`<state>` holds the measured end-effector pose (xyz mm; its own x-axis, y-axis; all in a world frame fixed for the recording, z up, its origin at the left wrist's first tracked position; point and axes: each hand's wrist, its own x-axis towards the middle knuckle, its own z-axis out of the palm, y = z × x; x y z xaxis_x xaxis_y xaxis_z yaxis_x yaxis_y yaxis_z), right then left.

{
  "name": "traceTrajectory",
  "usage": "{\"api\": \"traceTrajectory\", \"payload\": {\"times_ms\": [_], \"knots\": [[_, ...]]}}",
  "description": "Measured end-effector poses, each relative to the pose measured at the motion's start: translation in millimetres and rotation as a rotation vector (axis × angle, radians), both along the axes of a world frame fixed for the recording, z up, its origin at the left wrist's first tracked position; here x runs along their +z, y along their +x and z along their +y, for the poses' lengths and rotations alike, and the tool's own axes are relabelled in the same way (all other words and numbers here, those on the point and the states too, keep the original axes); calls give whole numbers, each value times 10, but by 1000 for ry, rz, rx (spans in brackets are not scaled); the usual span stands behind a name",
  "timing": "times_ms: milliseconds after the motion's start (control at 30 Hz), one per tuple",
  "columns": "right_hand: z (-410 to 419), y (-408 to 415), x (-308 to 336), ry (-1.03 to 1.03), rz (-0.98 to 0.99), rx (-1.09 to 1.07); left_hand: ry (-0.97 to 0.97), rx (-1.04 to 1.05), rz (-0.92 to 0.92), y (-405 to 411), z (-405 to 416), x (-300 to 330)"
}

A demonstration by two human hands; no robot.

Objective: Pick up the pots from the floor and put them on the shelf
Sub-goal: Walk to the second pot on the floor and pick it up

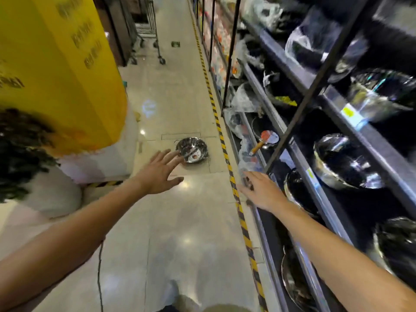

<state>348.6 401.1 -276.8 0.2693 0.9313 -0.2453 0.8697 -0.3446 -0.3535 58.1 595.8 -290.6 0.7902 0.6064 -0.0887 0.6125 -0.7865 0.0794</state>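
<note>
Floor: one steel pot, upright, beside striped tape.
Shelf: pans, wrapped pots.
Left hand: grip wide, empty.
Right hand: grip wide, empty.

Even, bright overhead lighting is reflected as small white glare spots on the glossy tiled floor. The shelf interior is left dark, with sharp highlights thrown off the steel pots there. Strong motion blur is seen on the yellow pillar and on the shelf's upper right. Straight lines are bowed by wide-angle distortion toward the edges.
</note>
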Motion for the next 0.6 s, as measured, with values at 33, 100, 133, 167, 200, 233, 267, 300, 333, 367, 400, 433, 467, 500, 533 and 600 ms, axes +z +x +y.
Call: {"api": "traceTrajectory", "payload": {"times_ms": [33, 100, 133, 167, 200, 233, 267, 300, 333, 367, 400, 433, 467, 500, 533, 600], "knots": [[91, -26, 167, 12, -7, 10, 11, 12, -4, -67, 65, 145], [312, -94, 460, 42, -25, 25, 63, 24, -23, -201, 251, 392], [430, -133, 576, 64, -28, 29, 89, 21, -34, -268, 360, 499], [554, -178, 672, 90, -34, 32, 112, 16, -40, -331, 479, 600], [682, -227, 753, 112, -43, 37, 134, 11, -38, -394, 608, 692], [813, -284, 820, 124, -52, 39, 151, 7, -30, -450, 744, 777], [953, -340, 876, 131, -52, 36, 160, 3, -16, -499, 888, 854], [1096, -400, 924, 135, -47, 30, 164, -1, 0, -545, 1037, 928], [1237, -459, 966, 137, -43, 24, 166, -5, 12, -580, 1187, 997], [1376, -510, 998, 141, -45, 24, 170, -8, 21, -605, 1335, 1049], [1517, -555, 1021, 150, -51, 27, 174, -14, 25, -621, 1483, 1084], [1655, -591, 1039, 163, -54, 27, 176, -21, 24, -630, 1630, 1104], [1787, -620, 1051, 172, -53, 24, 175, -28, 18, -633, 1767, 1106], [1906, -644, 1051, 174, -50, 19, 169, -32, 10, -634, 1892, 1088], [2014, -660, 1036, 170, -49, 15, 160, -33, 1, -633, 2010, 1047], [2211, -671, 965, 150, -49, 5, 132, -27, -18, -620, 2227, 912]]}}
